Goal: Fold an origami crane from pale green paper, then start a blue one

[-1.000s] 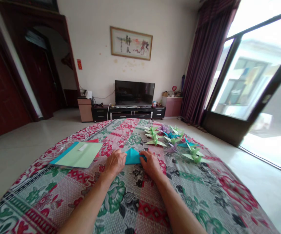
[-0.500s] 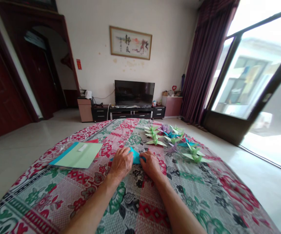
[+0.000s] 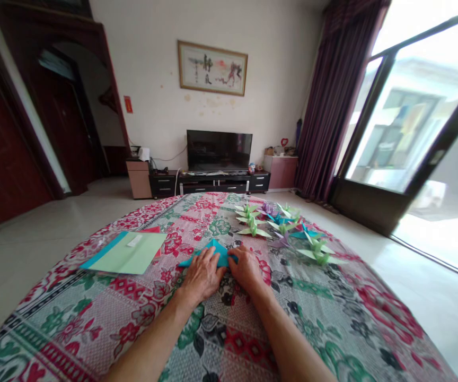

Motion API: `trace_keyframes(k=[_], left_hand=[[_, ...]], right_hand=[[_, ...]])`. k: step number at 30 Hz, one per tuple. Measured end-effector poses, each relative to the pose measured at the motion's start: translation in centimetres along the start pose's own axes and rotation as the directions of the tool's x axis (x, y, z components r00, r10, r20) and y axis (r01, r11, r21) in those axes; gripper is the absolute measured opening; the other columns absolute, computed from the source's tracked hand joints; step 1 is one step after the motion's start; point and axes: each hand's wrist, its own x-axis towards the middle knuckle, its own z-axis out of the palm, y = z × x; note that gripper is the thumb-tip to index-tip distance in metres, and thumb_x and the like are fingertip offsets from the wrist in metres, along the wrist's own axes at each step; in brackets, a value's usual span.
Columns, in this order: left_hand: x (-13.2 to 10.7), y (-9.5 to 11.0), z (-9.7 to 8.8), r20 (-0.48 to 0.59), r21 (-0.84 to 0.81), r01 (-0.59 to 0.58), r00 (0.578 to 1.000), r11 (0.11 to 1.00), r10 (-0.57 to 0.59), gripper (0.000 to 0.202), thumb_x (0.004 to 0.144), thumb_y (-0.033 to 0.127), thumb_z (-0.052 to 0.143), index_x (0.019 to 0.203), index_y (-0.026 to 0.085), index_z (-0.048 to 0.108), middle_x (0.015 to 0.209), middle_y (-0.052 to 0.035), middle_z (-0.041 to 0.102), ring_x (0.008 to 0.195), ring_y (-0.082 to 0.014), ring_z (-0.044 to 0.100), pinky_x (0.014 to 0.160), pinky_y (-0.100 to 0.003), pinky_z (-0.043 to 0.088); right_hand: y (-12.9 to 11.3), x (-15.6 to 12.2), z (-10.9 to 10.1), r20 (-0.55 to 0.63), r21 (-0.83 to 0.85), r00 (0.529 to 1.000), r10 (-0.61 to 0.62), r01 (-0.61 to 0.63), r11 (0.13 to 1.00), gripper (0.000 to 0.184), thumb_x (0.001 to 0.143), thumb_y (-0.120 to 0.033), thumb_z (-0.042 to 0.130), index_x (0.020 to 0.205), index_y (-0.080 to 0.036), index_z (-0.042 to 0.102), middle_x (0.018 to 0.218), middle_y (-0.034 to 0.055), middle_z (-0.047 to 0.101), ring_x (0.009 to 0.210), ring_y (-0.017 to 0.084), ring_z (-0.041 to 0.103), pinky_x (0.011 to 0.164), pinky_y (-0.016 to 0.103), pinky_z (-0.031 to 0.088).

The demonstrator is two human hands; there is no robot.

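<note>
A folded sheet of blue origami paper (image 3: pixel 222 255) lies on the patterned tablecloth in front of me, its peak pointing away and a corner jutting out at the left. My left hand (image 3: pixel 203 271) rests over its left part, fingers stretched flat on the paper and thumb spread toward the middle. At the right corner, my right hand (image 3: pixel 246 268) has its fingers curled and pinches the paper's edge. The palms hide parts of the lower fold.
Left of my hands lies a stack of green, blue and red paper sheets (image 3: pixel 128 254). Several folded paper cranes (image 3: pixel 253 229) in green, purple and blue stand to the right. The round table's floral cloth (image 3: pixel 153 323) spreads beneath everything. Beyond it is a television (image 3: pixel 219 151).
My left hand has slid down toward me and flattened, uncovering more of the blue paper's peak and left corner. My right hand stays on the right corner.
</note>
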Motion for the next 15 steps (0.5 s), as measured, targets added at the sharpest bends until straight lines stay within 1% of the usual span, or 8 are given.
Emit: trace_keyframes(k=[5,9,12,15], left_hand=[[-0.04,0.41,-0.73,0.049,0.016,0.025,0.998,1.0,-0.026,0.046,0.086,0.04,0.042,0.126,0.018,0.049,0.137,-0.0098,0.044,0.127,-0.0272,0.037,0.102,-0.045,0.033],[-0.04,0.4,-0.68,0.089,0.007,0.032,0.995,0.999,-0.033,0.051,0.086,0.041,0.041,0.132,0.019,0.042,0.142,-0.0084,0.037,0.13,-0.0276,0.032,0.103,-0.048,0.032],[0.0,0.29,-0.53,0.108,0.007,0.031,0.994,1.0,-0.031,0.052,0.085,0.042,0.041,0.132,0.02,0.042,0.143,-0.0076,0.035,0.132,-0.0279,0.029,0.104,-0.05,0.03],[0.02,0.27,-0.51,0.114,0.004,0.034,0.993,0.999,-0.034,0.051,0.085,0.041,0.041,0.132,0.021,0.043,0.143,-0.0073,0.035,0.132,-0.0277,0.03,0.104,-0.05,0.03]], right_hand=[[0.19,0.1,0.11,-0.009,0.01,1.0,0.01,-0.01,1.0,0.021,0.076,-0.019,0.05,0.086,-0.021,0.069,0.085,0.0046,0.063,0.079,0.015,0.058,0.074,0.022,0.04],[0.23,0.14,0.15,0.001,0.01,1.0,0.021,-0.022,1.0,0.021,0.076,-0.018,0.049,0.079,-0.019,0.069,0.083,0.0049,0.063,0.079,0.014,0.058,0.074,0.021,0.039],[0.01,0.11,0.0,-0.006,-0.024,0.999,0.054,-0.054,0.998,0.022,0.076,-0.02,0.05,0.087,-0.019,0.069,0.088,0.0057,0.063,0.083,0.016,0.057,0.076,0.024,0.038],[-0.45,0.0,-0.27,-0.029,-0.078,0.994,0.106,-0.108,0.991,0.025,0.076,-0.028,0.052,0.094,-0.019,0.067,0.095,0.0075,0.061,0.09,0.02,0.054,0.08,0.029,0.036]])
